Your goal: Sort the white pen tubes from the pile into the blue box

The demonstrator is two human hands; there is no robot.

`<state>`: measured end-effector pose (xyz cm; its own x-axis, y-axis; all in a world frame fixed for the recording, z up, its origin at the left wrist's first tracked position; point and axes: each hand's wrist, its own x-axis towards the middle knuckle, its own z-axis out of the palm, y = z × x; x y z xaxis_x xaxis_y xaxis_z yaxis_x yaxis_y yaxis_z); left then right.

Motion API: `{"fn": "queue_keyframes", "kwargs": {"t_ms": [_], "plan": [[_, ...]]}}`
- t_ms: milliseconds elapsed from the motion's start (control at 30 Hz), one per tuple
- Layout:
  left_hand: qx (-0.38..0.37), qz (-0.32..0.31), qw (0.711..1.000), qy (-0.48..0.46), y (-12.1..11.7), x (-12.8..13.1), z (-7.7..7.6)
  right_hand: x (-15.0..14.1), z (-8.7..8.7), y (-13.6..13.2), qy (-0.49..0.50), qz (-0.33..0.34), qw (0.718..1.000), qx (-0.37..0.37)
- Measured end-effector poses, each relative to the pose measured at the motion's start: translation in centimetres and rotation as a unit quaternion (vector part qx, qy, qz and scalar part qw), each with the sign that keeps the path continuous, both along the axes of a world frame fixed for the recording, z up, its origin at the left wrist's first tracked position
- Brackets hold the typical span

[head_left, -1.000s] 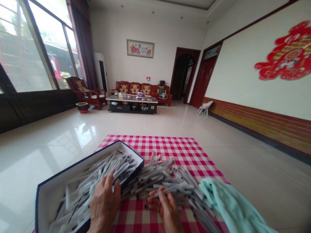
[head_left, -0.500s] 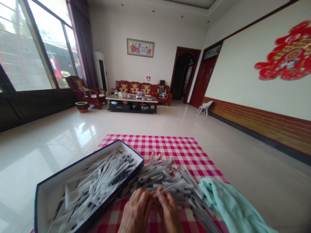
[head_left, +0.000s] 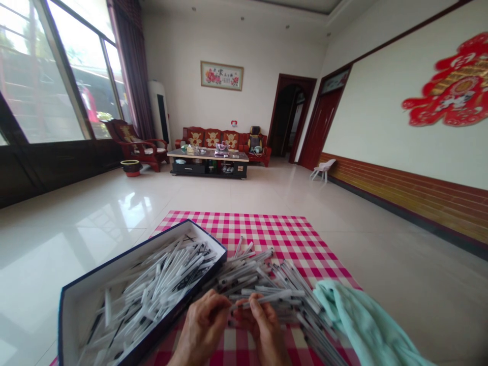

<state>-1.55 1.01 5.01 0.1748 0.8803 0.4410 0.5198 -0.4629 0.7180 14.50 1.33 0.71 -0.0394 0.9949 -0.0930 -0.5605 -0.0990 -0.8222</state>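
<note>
My right hand [head_left: 263, 330] holds a slim white pen [head_left: 269, 301] across its fingers, with the thumb pressed on the barrel. My left hand [head_left: 202, 325] sits just to its left, fingers curled around the pen's left end. Below the pen lies a loose heap of similar pens [head_left: 267, 277] on a pink-and-white checked cloth [head_left: 251, 229]. To the left stands a navy-rimmed white box [head_left: 125, 252], filled with many more pens [head_left: 160, 282]. Its near wall is close to my left wrist. A crumpled mint-green towel [head_left: 362, 320] overlaps the heap's right side.
Glossy pale floor tiles surround the cloth. Far ahead stand a dark coffee table [head_left: 208, 161] holding assorted items and a red wooden sofa [head_left: 209, 139]. A red armchair [head_left: 137, 150] stands by the tall windows on the left.
My left hand has left the box and moved right to the pen, joining my right hand. The view has shifted slightly.
</note>
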Motion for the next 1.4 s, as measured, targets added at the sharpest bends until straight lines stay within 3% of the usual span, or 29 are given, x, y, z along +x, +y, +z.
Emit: {"fn": "queue_keyframes", "kwargs": {"t_ms": [167, 267, 367, 467, 600, 700, 800, 933, 1000, 1133, 1267, 1400], "plan": [[-0.026, 0.104, 0.993, -0.054, 0.7, -4.5, 1.5, 0.1, 0.0, 0.2, 0.080, -0.034, 0.996, -0.027], [0.047, 0.268, 0.961, -0.059, 1.1, -6.8, 1.5, 0.0, 0.2, 0.2, 0.065, -0.031, 0.997, -0.028], [0.078, 0.400, 0.913, 0.025, 1.5, -7.6, 1.6, -0.2, 0.1, 0.1, 0.033, -0.015, 0.999, -0.022], [0.054, 0.429, 0.896, 0.104, 1.5, -7.1, 1.9, -0.3, -0.4, 0.1, 0.022, 0.011, 1.000, 0.001], [0.078, 0.397, 0.910, 0.092, 1.3, -5.7, 2.0, -0.5, -1.0, 0.0, -0.034, 0.054, 0.996, 0.058], [0.068, 0.283, 0.957, 0.013, 1.1, -4.2, 1.4, -0.7, -1.3, -0.4, -0.091, 0.089, 0.988, 0.083], [-0.029, 0.167, 0.980, -0.109, 0.8, -2.3, 0.7, -0.7, -1.2, -1.0, -0.164, 0.141, 0.973, 0.084], [-0.168, 0.070, 0.942, -0.282, 0.5, -0.2, 0.3, -0.7, -0.3, -1.6, -0.297, 0.156, 0.936, 0.106], [-0.210, 0.032, 0.919, -0.333, 0.5, 0.1, 0.3, -0.7, 0.1, -1.6, -0.318, 0.160, 0.927, 0.117], [-0.233, 0.019, 0.880, -0.413, 0.9, -0.5, 0.0, -0.5, 0.0, -1.1, -0.225, 0.164, 0.956, 0.092], [-0.242, 0.038, 0.849, -0.468, 1.0, -0.6, -0.6, -0.1, -0.8, -0.3, -0.087, 0.101, 0.988, 0.074], [-0.247, 0.048, 0.843, -0.476, 0.6, 0.0, -0.9, 0.0, -1.1, -0.4, -0.083, 0.115, 0.988, 0.057]]}}
